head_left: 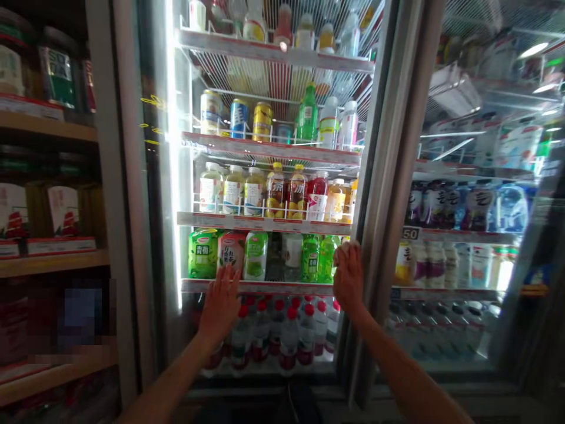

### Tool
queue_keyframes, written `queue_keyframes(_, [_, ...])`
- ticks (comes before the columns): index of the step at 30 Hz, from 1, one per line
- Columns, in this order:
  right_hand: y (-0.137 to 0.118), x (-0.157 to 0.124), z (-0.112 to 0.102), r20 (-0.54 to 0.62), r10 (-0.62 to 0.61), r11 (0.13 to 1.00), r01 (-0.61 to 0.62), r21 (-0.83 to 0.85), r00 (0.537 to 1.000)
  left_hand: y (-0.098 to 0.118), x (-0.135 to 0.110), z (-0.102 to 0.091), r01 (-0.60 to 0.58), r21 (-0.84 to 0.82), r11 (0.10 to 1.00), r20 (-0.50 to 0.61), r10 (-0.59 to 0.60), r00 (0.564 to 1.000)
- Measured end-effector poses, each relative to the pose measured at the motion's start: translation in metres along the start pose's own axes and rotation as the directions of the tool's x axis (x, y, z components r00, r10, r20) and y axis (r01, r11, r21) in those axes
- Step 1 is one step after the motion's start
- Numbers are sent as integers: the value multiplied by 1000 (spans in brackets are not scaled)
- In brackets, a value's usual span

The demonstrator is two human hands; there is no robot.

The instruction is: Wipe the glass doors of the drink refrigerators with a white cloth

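Note:
My left hand (223, 300) is open, its fingers stretched upward in front of the lower part of a drinks fridge. Its fingertips overlap a pink-labelled bottle (231, 250) on the lower shelf; I cannot tell whether they touch the glass. My right hand (351, 280) is closed on a crumpled pale cloth (339, 255), beside the metal door frame (383, 194) at the right. Only a small part of the cloth shows past the fingers. Between the hands stand green bottles (311, 259), and below them red-capped bottles (289, 338).
Higher fridge shelves hold tea and juice bottles (276, 191) and cans (262, 122). Another glass-fronted fridge section with dark-labelled bottles (480, 206) lies to the right. At left, wooden shelves (53, 262) carry large jars (57, 73).

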State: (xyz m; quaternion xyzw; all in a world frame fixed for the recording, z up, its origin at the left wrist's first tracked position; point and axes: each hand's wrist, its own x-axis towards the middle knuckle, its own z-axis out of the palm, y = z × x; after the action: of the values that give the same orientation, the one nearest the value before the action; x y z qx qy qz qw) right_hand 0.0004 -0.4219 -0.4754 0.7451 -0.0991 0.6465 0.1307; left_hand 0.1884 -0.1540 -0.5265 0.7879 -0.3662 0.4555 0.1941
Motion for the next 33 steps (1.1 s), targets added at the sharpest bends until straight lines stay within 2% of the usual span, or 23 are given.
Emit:
queue_keyframes(2, [-10,-50,-4,105,-75,997,71,41,992,1,0,-1,8,-7,1000,9,-8,1000])
queue_keyframes(4, [-16,-74,-5,174,-134,990,125,67,976,1,-1,-1,12,-17,1000,5,-12,1000])
queue_keyframes(6, [-19,-58,-1,180,-195,979,180,97,964,2,-1,0,14,-32,999,-1,-14,1000])
queue_keyframes(8, [-22,-13,7,136,-242,966,227,122,961,2,-1,1,17,-49,999,-7,-17,1000])
queue_keyframes(9, [-25,11,12,83,-229,969,219,117,970,1,-1,1,19,-54,998,-7,-19,1000])
queue_keyframes(11, [-35,48,21,46,-171,979,165,117,984,0,-1,0,12,-54,998,2,-12,1000])
queue_keyframes(12, [-42,56,25,50,-153,982,146,119,987,0,-1,-1,3,-51,999,8,-3,1000])
queue_keyframes(14, [-60,46,30,123,-204,972,186,143,971,-2,-1,-3,-18,-51,999,19,19,1000])
queue_keyframes(16, [-77,14,31,231,-377,919,333,209,897,-5,-1,-5,-35,-59,998,19,36,999])
queue_keyframes(18, [-87,-14,30,295,-555,827,479,293,778,-9,-2,-6,-48,-65,997,14,49,999])
queue_keyframes(19, [-89,-19,30,307,-607,791,521,320,733,-11,-2,-6,-60,-65,996,13,61,998])
queue_keyframes(20, [-89,-15,31,308,-626,776,536,331,716,-13,-2,-6,-72,-62,996,11,72,997])
queue_keyframes(21, [-89,-4,32,302,-609,789,524,321,733,-15,-3,-7,-85,-57,995,8,85,996])
queue_keyframes(24, [-86,58,37,227,-409,906,366,211,884,-18,-4,-7,-121,-34,992,2,121,993])
queue_keyframes(25, [-87,76,39,191,-341,935,311,172,920,-18,-6,-7,-127,-24,992,3,127,992])
queue_keyframes(26, [-90,88,41,164,-295,952,274,139,941,-18,-7,-7,-130,-13,991,5,130,992])
queue_keyframes(28, [-99,86,45,160,-303,951,289,108,939,-18,-12,-7,-126,11,992,15,126,992])
queue_keyframes(30, [-111,55,47,218,-433,901,414,127,875,-22,-16,-8,-98,30,995,17,98,995])
queue_keyframes(33, [-123,5,49,268,-683,730,643,231,679,-35,-18,-8,4,55,998,-6,-4,1000])
